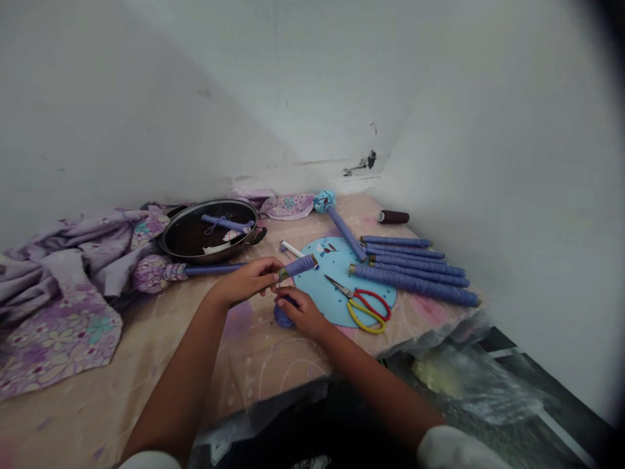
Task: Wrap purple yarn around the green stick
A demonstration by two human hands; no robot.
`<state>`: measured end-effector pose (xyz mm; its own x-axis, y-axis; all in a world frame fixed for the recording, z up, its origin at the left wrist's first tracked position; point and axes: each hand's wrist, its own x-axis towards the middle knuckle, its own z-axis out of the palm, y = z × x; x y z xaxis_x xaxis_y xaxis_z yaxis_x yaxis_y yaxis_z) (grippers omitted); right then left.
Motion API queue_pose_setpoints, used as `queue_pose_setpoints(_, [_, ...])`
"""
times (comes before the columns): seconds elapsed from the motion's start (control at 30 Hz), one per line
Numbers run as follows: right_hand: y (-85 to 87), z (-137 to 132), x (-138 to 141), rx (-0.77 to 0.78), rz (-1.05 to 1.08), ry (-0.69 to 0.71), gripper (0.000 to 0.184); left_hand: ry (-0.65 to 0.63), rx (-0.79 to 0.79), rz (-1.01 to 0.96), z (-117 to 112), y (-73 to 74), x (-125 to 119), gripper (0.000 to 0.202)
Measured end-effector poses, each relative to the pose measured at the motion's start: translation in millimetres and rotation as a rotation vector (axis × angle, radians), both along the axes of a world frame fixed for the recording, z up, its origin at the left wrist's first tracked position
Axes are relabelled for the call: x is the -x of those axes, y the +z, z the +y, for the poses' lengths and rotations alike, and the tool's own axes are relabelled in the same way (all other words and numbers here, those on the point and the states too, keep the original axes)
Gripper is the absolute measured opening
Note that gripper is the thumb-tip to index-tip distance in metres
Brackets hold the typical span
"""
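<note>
My left hand is closed around a greenish stick, whose far part is wound with blue-violet yarn. Just below it, my right hand has its fingers curled on a small ball of the same yarn. A strand runs between the stick and the right fingers. Close by on the right, scissors with one red and one yellow handle rest on a light blue round mat. A white marker pen lies just beyond the wound stick.
Several yarn-wrapped sticks lie at the right, with a dark thread spool behind. A pan holds a wrapped piece. Floral cloth is heaped left. Cloth-headed sticks lie around. The table's front edge is near me.
</note>
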<state>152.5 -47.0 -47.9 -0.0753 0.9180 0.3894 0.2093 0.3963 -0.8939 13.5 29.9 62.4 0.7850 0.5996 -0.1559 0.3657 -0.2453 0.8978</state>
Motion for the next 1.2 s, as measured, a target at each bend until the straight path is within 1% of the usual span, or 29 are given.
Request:
queue_pose_setpoints(0.13, [0.4,2,0,-0.040,-0.040,0.000,0.017,-0.040,-0.007,0.047,0,5.3,3,0.029])
queue_pose_setpoints(0.23, [-0.8,2,0,-0.026,-0.034,-0.047,0.016,-0.067,-0.031,0.086,1,7.2,5,0.035])
queue_pose_setpoints(0.3, [-1.3,1,1,-0.008,-0.025,-0.081,0.017,-0.072,-0.083,0.097,1,8.9,5,0.037])
queue_pose_setpoints(0.4, [-1.5,1,1,0.021,-0.027,-0.125,0.019,-0.085,-0.125,0.102,3,12.6,5,0.030])
queue_pose_setpoints(0.53, [-1.7,2,1,0.035,-0.020,-0.160,0.019,-0.142,-0.052,0.162,5,16.3,2,0.025])
queue_pose_setpoints(0.63, [-2.1,2,-1,0.085,-0.031,-0.155,0.025,-0.218,-0.044,0.144,4,14.6,-2,0.023])
queue_pose_setpoints(0.7, [-2.0,2,-2,0.134,-0.026,-0.127,0.031,-0.248,-0.080,0.139,4,11.4,-5,0.022])
queue_pose_setpoints(0.83, [-0.8,2,-2,0.189,0.026,-0.110,0.036,-0.214,-0.282,0.183,6,5.0,-8,0.025])
queue_pose_setpoints(0.9, [-0.5,2,-2,0.215,0.028,-0.111,0.038,-0.206,-0.355,0.197,7,3.9,-8,0.029])
queue_pose_setpoints(1.0, [-1.1,3,-2,0.201,0.010,-0.123,0.039,-0.191,-0.388,0.219,8,5.6,-7,0.032])
queue_pose_setpoints(1.1, [-2.1,3,-3,0.191,0.004,-0.133,0.040,-0.173,-0.384,0.238,5,8.0,-7,0.033])
queue_pose_setpoints(1.2, [-2.7,4,-4,0.161,0.021,-0.170,0.033,-0.142,-0.396,0.208,3,7.4,-7,0.032])
